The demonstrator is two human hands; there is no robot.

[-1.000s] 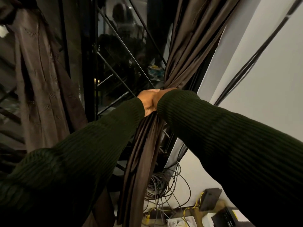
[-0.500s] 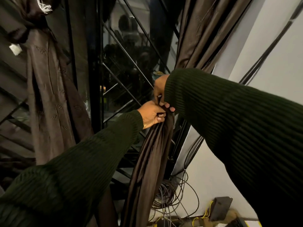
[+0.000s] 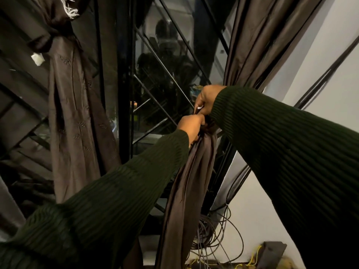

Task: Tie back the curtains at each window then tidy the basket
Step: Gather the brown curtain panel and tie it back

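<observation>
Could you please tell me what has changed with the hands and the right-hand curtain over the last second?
The hands, pressed together a second ago, have separated: the right hand rose above the left hand. Both still grip the gathered right-hand curtain at the bunch. The left curtain stays tied back, and the cables lie as before.

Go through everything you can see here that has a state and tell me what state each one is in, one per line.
right curtain: gathered into a bunch, knot being tied at the hands
left curtain: already tied back, hanging bunched
left hand: gripping the right curtain's bunch
right hand: pinching fabric just above the knot
window: dark glass uncovered between the curtains
cables: loosely coiled by the wall
</observation>
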